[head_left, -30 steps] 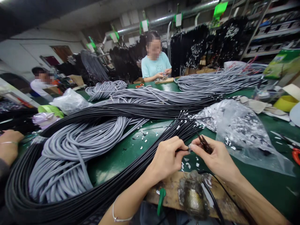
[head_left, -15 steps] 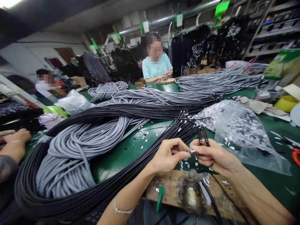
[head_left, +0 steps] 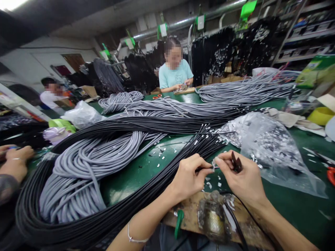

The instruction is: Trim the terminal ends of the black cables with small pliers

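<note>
My left hand (head_left: 191, 172) is closed in a pinch round the end of a thin black cable (head_left: 201, 169). Facing it, my right hand (head_left: 242, 177) holds dark snips (head_left: 236, 161) in its curled fingers, the blades sticking up. Its thumb and forefinger meet at a small silvery piece (head_left: 214, 162) by the cable tip; whether they grip it firmly is hard to see. Below both hands lies a wooden board (head_left: 188, 205) carrying a lumpy, tape-wrapped block (head_left: 216, 218) and a green lever (head_left: 179, 223).
A long bundle of black cables (head_left: 146, 190) curves along my left, around coiled grey cables (head_left: 91, 164). At right lie a clear bag of silvery bits (head_left: 274, 146) and orange-handled scissors (head_left: 331, 174). A co-worker (head_left: 176, 71) sits opposite; another person's hand (head_left: 19, 155) shows at left.
My right hand has turned and its fingertips have drawn slightly up from the cable tip. The snips have tilted with it, and the black cable now shows in my left hand's pinch.
</note>
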Demonstrator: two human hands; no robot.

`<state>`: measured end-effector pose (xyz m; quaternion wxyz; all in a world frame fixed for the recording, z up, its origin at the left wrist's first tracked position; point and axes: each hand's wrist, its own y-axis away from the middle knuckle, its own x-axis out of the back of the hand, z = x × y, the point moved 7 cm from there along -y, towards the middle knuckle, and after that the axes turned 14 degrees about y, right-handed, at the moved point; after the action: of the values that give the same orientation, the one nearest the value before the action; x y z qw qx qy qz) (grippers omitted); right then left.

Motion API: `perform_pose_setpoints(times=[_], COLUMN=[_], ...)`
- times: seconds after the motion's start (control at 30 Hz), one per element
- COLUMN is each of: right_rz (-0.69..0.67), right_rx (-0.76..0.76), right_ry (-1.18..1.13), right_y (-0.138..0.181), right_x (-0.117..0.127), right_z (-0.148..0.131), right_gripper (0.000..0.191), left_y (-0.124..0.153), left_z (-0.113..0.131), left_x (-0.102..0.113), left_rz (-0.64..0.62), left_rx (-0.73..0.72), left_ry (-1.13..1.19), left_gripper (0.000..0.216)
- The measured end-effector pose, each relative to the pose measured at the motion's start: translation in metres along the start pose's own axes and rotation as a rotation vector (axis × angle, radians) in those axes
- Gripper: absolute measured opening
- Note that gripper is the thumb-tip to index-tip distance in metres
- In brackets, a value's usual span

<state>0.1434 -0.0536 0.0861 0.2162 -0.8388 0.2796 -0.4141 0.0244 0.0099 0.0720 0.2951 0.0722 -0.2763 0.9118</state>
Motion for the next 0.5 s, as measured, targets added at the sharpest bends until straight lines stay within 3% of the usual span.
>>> perform_pose_setpoints(times=[0.13,0.23,0.33,0.5], right_rz=[0.057,0.088,0.034,-0.103], right_rx=[-0.234,-0.317,-0.238,-0.005], right_ry=[-0.073,-0.057,-0.092,-0.151], right_y=[-0.009,-0.009,-0.008,-0.003], right_x=[0.005,0.008,0.004,-0.006], right_z=[0.031,0.041,0.032,0.005], right_gripper=[0.019,0.026,0.029,0.013], left_y=[0.000,-0.002,-0.003,-0.003], left_z=[0.009,0.008,0.003,-0.003], left_x=[0.002,0.005,0.008,0.008], left_rz=[-0.090,-0.072,-0.016,0.023], left_rx=[-0.013,0.048,0.101,0.146], left_ry=[0.065,0.115,0.156,0.225], left_gripper=[0.008,0.012,0.016,0.023])
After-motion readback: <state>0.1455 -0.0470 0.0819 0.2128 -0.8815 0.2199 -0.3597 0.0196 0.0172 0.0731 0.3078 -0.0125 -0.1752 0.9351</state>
